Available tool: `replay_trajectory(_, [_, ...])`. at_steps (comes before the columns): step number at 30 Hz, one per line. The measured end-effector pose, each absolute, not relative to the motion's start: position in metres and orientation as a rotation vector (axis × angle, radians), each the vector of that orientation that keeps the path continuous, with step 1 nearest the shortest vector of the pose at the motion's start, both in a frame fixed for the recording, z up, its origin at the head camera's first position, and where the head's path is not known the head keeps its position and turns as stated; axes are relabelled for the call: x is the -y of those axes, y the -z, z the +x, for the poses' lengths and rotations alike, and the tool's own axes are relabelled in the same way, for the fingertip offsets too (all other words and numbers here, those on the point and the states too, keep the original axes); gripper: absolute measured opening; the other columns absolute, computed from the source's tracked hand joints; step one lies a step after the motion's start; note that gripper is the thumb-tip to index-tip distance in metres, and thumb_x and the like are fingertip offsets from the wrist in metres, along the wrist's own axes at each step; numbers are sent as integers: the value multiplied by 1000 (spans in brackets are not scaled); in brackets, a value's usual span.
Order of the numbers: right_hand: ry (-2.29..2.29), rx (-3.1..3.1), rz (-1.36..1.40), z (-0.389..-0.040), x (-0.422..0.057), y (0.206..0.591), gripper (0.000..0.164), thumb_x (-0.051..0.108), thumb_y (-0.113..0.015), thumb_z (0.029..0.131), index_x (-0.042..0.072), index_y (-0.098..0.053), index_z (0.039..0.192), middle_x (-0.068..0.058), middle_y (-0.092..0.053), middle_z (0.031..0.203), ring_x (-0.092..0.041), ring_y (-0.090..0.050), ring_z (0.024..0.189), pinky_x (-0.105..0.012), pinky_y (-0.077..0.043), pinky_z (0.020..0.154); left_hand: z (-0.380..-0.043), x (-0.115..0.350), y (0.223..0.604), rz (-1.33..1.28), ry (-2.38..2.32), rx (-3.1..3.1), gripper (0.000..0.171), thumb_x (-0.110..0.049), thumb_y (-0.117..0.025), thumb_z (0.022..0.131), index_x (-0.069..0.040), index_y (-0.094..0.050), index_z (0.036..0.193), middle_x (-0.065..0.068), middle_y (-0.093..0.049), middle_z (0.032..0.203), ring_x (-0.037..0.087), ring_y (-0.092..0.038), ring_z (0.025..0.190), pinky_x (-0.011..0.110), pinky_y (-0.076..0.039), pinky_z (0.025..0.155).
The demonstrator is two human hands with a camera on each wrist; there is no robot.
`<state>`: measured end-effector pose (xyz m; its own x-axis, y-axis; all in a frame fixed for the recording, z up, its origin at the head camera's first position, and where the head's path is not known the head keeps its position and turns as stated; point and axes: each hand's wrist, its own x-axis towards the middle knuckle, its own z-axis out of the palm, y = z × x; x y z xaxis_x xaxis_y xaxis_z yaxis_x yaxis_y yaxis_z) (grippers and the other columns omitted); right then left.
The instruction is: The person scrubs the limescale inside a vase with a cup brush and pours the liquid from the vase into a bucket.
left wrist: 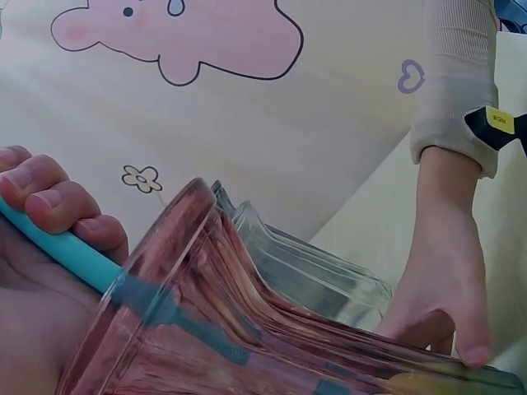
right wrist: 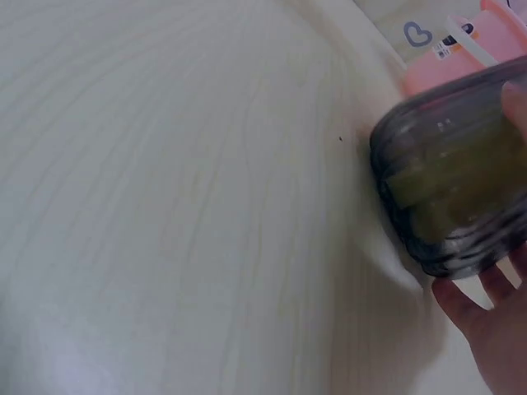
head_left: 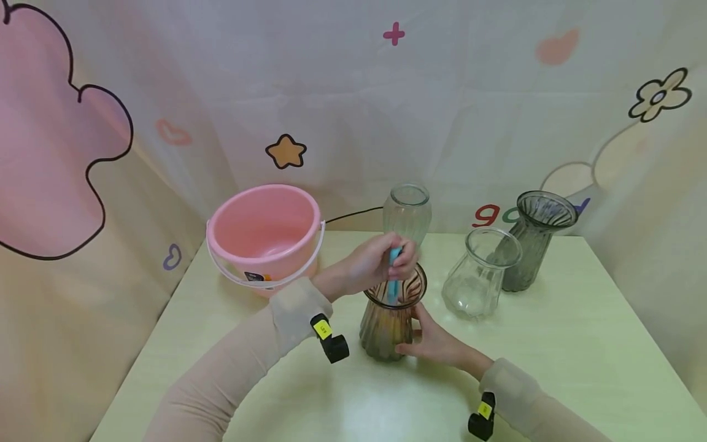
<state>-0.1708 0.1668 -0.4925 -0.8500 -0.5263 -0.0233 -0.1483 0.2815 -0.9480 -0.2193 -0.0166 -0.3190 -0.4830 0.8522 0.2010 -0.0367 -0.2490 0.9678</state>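
I'm seemingly scrubbing: left hand [head_left: 380, 263] gripping a blue-handled tool [head_left: 393, 290] inside the near vase [head_left: 380, 334], right hand [head_left: 440, 345] holding its base; the next stroke is probably needing firm bracing.

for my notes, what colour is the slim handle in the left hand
Slim turquoise handle, clearest in the left wrist view.

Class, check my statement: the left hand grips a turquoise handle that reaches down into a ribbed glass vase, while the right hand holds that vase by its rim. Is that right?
Not quite. The head view shows the right hand holding the ribbed glass vase around its lower body, not by the rim. The left hand does grip the turquoise handle reaching into it.
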Motion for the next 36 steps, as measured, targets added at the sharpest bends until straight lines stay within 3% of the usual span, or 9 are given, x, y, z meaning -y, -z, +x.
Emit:
replay_trajectory(6, [1497, -2141, -584, -176, -177, 489, 88, 23, -68, 83, 34, -7, 144, -3, -22, 147, -31, -26, 135, -49, -32, 103, -217, 17, 318, 1012, -1799, -1375, 29, -12, -21, 85, -11, -32, 58, -3, -30, 52, 14, -30, 49, 27, -27, 54])
replay_trajectory(15, [1533, -2096, -623, -175, -174, 491, 75, 17, -69, 81, 29, -24, 140, -1, -30, 142, -26, -31, 132, -46, -35, 102, -213, 19, 309, 1012, -1799, -1382, 32, -13, -19, 88, -10, -32, 59, -3, -31, 53, 14, -30, 50, 27, -28, 55])
replay_trajectory(27, [1535, -2136, -532, -176, -172, 491, 81, 19, -74, 77, 26, -23, 140, -4, -32, 141, -33, -28, 133, -44, -41, 98, -213, 29, 243, 1193, -1836, -1327, 31, -12, -19, 85, -11, -34, 58, -3, -32, 50, 14, -28, 47, 27, -24, 51])
replay_trajectory(36, [1597, -2138, -545, -176, -172, 491, 85, 16, -75, 75, 25, -21, 140, -10, -35, 136, -33, -35, 127, -47, -41, 96, -212, 26, 259, 1193, -1840, -1308, 32, -13, -18, 86, -12, -33, 59, -3, -31, 51, 13, -27, 47, 27, -24, 52])
